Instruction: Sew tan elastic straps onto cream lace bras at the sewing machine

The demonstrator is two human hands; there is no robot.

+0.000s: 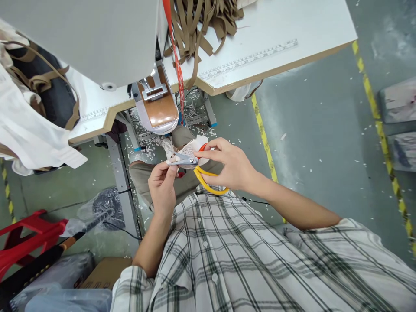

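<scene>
Pinches white fabric scrap (192,150) in left hand (162,187), grips yellow-handled scissors (199,170) in right hand (234,168). May nick left fingers (168,170), blades close.

The white worktable (292,39) carries a heap of brown straps (201,21) at its rear edge. A printed ruler strip (250,58) runs along the front edge. White fabric (26,125) overhangs the left end. The floor (318,130) bears scattered white scraps (146,149) and a yellow-black line (263,138).

We find no words, labels or brands we can read; the measuring strip (248,60) along the white table (292,21) shows marks too small to make out
</scene>
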